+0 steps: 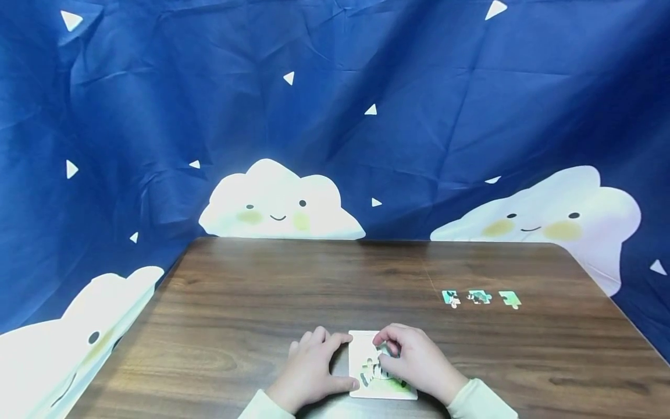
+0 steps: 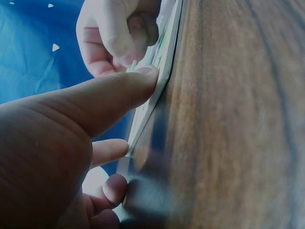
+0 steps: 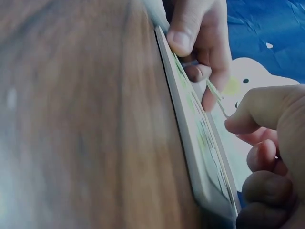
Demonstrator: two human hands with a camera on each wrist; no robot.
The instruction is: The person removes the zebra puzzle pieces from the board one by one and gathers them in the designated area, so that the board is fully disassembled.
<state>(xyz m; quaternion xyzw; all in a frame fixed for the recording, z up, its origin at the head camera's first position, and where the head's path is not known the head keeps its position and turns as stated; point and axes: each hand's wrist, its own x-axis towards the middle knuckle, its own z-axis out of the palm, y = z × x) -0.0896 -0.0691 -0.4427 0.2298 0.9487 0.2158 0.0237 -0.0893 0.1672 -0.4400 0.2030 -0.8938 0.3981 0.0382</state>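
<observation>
A small white-edged puzzle board (image 1: 358, 349) with a printed animal picture lies flat on the table between the hands. On its left side rests the left hand (image 1: 313, 371), thumb on the near corner and index finger at the far one, both fairly straight. Over the board's right half, the right hand (image 1: 421, 359) pinches a thin puzzle piece (image 3: 215, 97) between thumb and fingers. That piece stands tilted above the board in the right wrist view; its picture is mostly hidden. Fitted pieces partly cover the board.
Three loose puzzle pieces lie in a row at the back right: a left one (image 1: 449, 298), a middle one (image 1: 478, 297) and a green one (image 1: 510, 299). The brown wooden table (image 1: 235, 302) meets a blue curtain (image 1: 324, 134) with cloud prints behind it.
</observation>
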